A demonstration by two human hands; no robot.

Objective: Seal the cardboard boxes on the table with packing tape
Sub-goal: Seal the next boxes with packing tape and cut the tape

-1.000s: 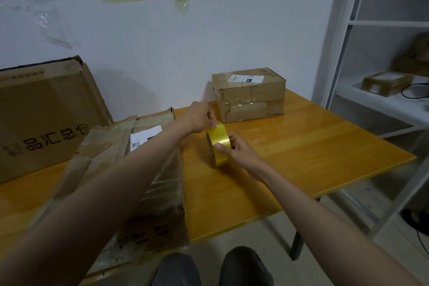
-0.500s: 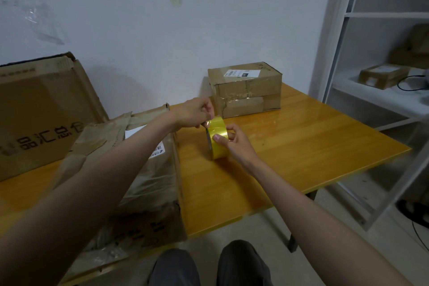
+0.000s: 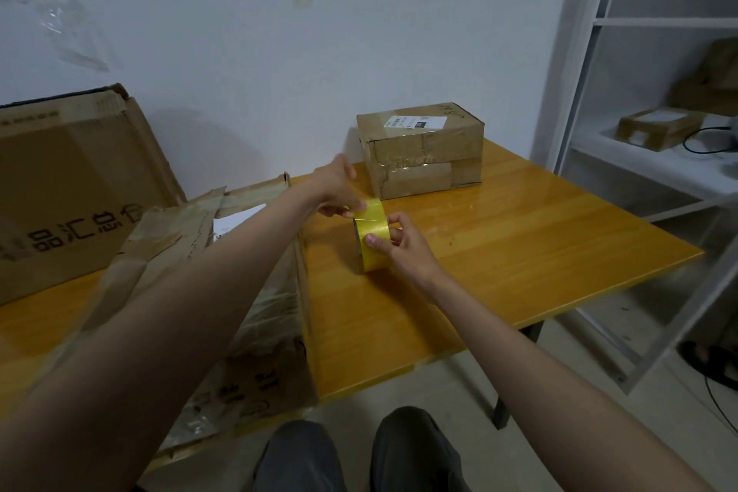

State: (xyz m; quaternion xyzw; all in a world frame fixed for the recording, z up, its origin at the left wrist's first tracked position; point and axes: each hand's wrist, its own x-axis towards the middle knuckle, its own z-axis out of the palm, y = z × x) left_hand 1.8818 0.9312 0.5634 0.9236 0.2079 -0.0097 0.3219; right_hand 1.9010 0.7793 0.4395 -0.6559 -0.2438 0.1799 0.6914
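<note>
Near the middle of the frame I hold the yellow tape roll on edge just above the table. My right hand grips it, thumb pressed on the outer band and the other fingers curled round its far side. My left hand comes in from the left, and its fingers pinch at the top of the roll, where a thin line crosses the tape. Behind the roll, toward the upper middle, a small taped box with a white label sits on the table, apart from my hands. At lower left a crumpled large box lies under my left forearm. A flattened carton leans at the far left.
</note>
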